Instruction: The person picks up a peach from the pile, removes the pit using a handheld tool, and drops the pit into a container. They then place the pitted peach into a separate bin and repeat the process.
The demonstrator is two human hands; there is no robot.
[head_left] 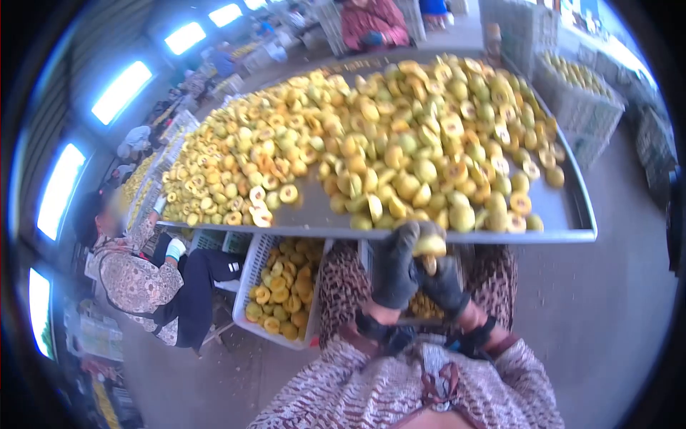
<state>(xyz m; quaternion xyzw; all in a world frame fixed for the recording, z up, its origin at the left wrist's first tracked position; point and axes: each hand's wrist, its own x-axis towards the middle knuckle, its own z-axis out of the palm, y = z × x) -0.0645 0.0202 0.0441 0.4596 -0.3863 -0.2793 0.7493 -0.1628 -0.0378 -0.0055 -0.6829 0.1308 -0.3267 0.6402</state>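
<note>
My left hand (pixel 395 268), in a dark glove, is closed around a yellow peach (pixel 431 245) just below the near edge of the metal table (pixel 307 204). Close beneath the fruit, my right hand (pixel 444 284), gloved too, has its fingers curled in; I cannot tell what they hold. A small brownish piece (pixel 429 264) shows between the peach and the right fingers. Heaped over the tabletop lie many halved yellow peaches (pixel 407 157), several with pits showing. Below my hands, between my knees, small brown pieces (pixel 425 306) are partly hidden by my wrists.
A white crate (pixel 246 279) filled with peach halves stands on the floor left of my knees. A seated person (pixel 139 275) works at the table's left side; another person (pixel 371 25) is across it. Stacked crates (pixel 579 118) stand beyond the right end.
</note>
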